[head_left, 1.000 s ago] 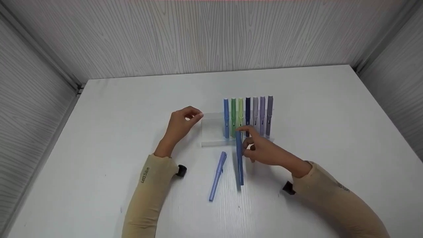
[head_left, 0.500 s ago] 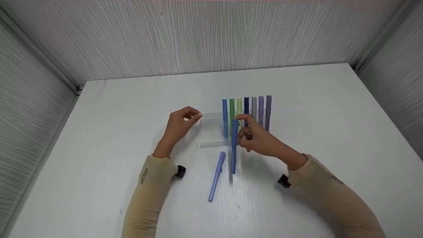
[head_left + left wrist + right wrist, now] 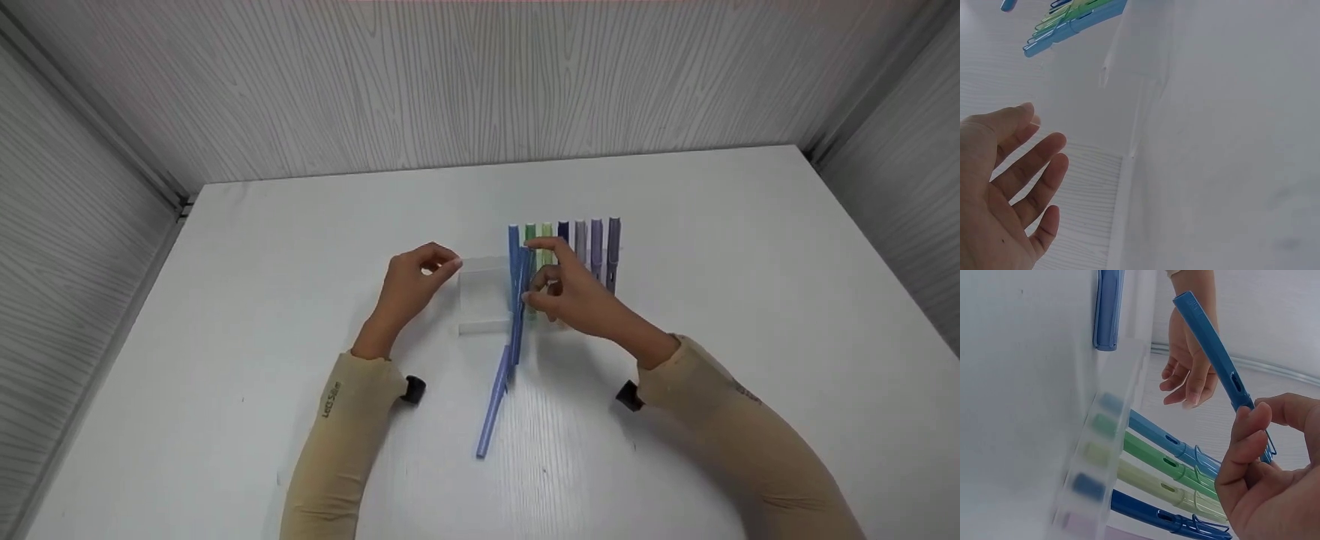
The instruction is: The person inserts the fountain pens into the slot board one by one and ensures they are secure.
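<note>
In the head view my right hand [image 3: 574, 296] pinches a blue pen [image 3: 518, 337] by its capped upper part. The pen's lower end slants down in front of a clear pen rack [image 3: 484, 328]. In the right wrist view thumb and fingers close round the clip end of this blue pen [image 3: 1207, 343]. My left hand [image 3: 409, 281] holds the rack's upper left corner between thumb and index finger. Several pens stand side by side in the rack, among them a light blue pen [image 3: 513, 236], a green pen [image 3: 1151, 455] and a purple pen [image 3: 614, 244].
A periwinkle pen [image 3: 493, 405] lies on the white table [image 3: 225, 337] in front of the rack, its top end close to the held pen. Grey wood-grain panels [image 3: 480, 82] enclose the table at back and sides.
My right hand has carried the blue pen up and to the left, from in front of the rack to before the light blue pen. The left hand has kept its place.
</note>
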Demonstrator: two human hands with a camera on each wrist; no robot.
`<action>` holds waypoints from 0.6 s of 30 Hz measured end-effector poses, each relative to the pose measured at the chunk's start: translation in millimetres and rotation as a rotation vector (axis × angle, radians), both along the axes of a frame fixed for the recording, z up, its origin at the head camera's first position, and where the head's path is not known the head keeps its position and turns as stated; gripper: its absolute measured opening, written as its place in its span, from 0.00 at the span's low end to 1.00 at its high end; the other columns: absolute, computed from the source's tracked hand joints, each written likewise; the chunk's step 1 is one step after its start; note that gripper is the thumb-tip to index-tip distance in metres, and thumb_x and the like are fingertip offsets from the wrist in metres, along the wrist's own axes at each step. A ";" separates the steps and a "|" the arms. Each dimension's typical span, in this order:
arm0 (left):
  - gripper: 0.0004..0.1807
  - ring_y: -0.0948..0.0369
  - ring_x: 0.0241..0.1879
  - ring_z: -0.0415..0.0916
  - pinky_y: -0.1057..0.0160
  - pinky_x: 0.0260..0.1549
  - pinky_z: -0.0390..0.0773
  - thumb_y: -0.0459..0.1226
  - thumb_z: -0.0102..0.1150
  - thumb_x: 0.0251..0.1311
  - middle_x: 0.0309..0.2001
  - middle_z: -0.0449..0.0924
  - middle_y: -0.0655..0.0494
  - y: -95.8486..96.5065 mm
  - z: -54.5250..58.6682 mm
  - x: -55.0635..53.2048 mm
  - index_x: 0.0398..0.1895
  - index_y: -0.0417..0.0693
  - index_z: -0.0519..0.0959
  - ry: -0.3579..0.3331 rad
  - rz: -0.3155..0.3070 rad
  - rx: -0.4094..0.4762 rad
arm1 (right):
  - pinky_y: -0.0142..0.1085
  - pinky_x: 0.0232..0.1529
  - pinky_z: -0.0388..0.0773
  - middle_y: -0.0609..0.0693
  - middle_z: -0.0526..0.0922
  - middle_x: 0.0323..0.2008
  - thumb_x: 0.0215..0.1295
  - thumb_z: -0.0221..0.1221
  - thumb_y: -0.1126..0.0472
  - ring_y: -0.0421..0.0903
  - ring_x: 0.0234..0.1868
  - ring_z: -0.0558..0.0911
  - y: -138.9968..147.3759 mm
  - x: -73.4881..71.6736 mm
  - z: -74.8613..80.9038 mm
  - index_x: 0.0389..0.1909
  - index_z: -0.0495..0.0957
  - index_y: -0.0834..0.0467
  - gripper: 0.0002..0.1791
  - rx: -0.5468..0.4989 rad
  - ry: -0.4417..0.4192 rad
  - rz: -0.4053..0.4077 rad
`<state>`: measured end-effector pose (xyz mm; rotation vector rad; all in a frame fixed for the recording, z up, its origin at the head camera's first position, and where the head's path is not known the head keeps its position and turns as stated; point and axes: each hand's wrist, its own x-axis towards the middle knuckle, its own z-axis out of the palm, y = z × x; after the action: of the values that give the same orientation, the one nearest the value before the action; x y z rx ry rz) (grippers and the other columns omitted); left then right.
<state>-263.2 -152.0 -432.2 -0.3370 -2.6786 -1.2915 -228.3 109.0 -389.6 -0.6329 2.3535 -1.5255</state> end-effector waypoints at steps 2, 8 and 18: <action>0.13 0.57 0.43 0.79 0.57 0.46 0.78 0.46 0.59 0.65 0.42 0.85 0.52 0.1 -0.4 0.9 0.43 0.48 0.83 0.006 0.000 0.008 | 0.33 0.28 0.75 0.54 0.79 0.34 0.65 0.59 0.64 0.44 0.25 0.74 -2.6 -1.8 -0.1 0.69 0.52 0.50 0.36 0.003 0.022 -0.007; 0.13 0.56 0.42 0.79 0.58 0.46 0.78 0.46 0.60 0.64 0.41 0.85 0.52 -2.0 1.1 1.6 0.42 0.47 0.84 0.020 -0.008 0.014 | 0.34 0.28 0.73 0.54 0.79 0.34 0.66 0.58 0.65 0.45 0.24 0.73 -11.6 -7.9 1.9 0.69 0.53 0.50 0.35 0.021 0.091 -0.029; 0.12 0.56 0.40 0.79 0.58 0.44 0.77 0.44 0.60 0.64 0.40 0.86 0.51 -1.3 1.4 2.8 0.41 0.46 0.83 0.041 -0.023 0.017 | 0.34 0.28 0.72 0.54 0.79 0.34 0.66 0.60 0.64 0.45 0.25 0.72 -15.0 -14.1 5.9 0.69 0.54 0.48 0.35 0.021 0.162 -0.087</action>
<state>-260.4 -153.3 -430.8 -0.3883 -2.6357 -1.2988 -242.5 94.0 -383.7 -0.6814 2.5449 -1.5365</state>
